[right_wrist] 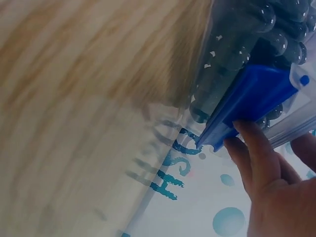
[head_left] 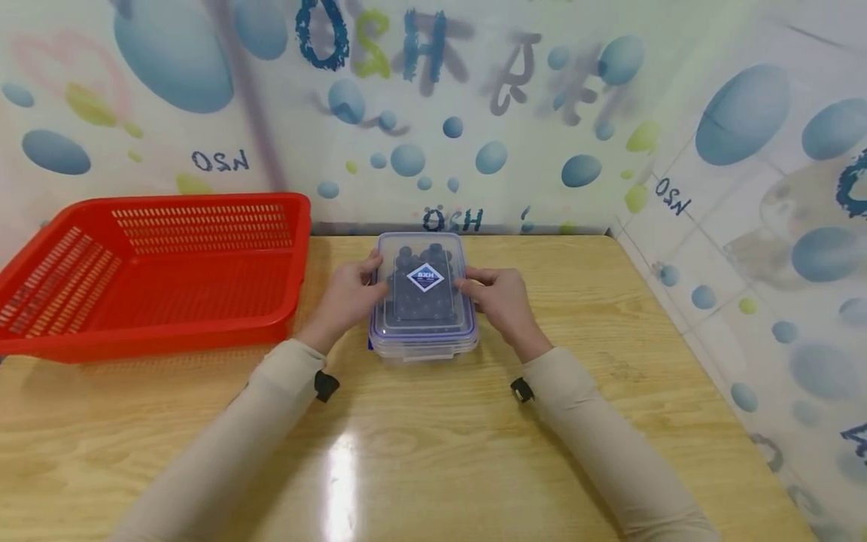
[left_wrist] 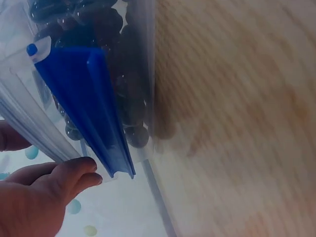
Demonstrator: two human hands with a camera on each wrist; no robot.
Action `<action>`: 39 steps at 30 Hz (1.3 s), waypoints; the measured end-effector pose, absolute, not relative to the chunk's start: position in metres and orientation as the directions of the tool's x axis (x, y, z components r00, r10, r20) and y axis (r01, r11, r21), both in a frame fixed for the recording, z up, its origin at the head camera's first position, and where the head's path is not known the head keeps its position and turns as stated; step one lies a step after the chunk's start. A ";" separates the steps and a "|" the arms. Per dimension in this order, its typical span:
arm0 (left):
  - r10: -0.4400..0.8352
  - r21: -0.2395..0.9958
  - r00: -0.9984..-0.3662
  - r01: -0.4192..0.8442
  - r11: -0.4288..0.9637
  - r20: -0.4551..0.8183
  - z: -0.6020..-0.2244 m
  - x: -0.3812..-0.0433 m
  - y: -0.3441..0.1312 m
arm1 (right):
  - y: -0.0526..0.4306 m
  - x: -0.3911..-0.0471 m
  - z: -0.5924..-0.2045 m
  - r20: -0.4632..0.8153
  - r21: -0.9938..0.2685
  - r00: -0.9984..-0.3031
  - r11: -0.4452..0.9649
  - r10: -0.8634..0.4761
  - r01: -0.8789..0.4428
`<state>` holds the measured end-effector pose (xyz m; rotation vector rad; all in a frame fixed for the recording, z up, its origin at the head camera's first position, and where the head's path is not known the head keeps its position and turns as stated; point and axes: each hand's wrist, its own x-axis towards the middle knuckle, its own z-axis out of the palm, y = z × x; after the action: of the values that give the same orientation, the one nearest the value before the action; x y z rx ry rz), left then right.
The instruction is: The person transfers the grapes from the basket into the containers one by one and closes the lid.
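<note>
A clear food container [head_left: 427, 347] with a blue-edged lid [head_left: 433, 327] and a diamond label stands on the table. Dark, shiny round pieces like grapes [left_wrist: 131, 98] show through its walls. My left hand [head_left: 347, 296] grips the lid's left edge, thumb on top and fingertips at the rim beside a blue latch [left_wrist: 84, 94], which slants outward. On the opposite side, my right hand [head_left: 503, 302] pinches the lid edge; its thumb lies on top and its fingertips touch the other blue latch [right_wrist: 254, 98], also tilted away from the wall.
A red plastic basket [head_left: 203, 331] with slotted walls stands to the left, close to the left forearm. Behind the wooden table [head_left: 420, 452] rises a wall [head_left: 542, 135] with blue bubble prints, and another tiled wall [head_left: 718, 324] borders the right side.
</note>
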<state>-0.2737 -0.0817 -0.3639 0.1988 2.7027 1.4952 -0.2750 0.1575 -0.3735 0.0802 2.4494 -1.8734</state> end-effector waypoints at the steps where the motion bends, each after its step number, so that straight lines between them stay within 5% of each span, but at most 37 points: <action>1: 0.129 0.855 -0.991 0.085 0.512 0.021 -0.365 -0.274 -0.082 | 0.157 -0.275 -0.373 -0.085 -0.960 -0.996 0.268 0.004 0.083; 19: 0.069 0.893 -0.993 -0.055 0.447 -0.095 -0.364 -0.271 -0.083 | 0.158 -0.280 -0.366 -0.122 -0.920 -0.992 0.379 -0.030 0.102; 31: 0.096 0.879 -0.995 0.010 0.477 -0.041 -0.361 -0.273 -0.086 | 0.160 -0.280 -0.361 -0.104 -0.879 -0.993 0.472 -0.059 0.064; 39: 0.090 0.900 -0.994 -0.014 0.435 -0.059 -0.370 -0.270 -0.085 | 0.163 -0.275 -0.368 -0.117 -0.910 -0.990 0.409 -0.079 0.075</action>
<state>-0.2696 -0.0848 -0.3700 0.0685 2.5768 1.6183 -0.2755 0.1628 -0.3679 -0.0029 2.5149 -1.6354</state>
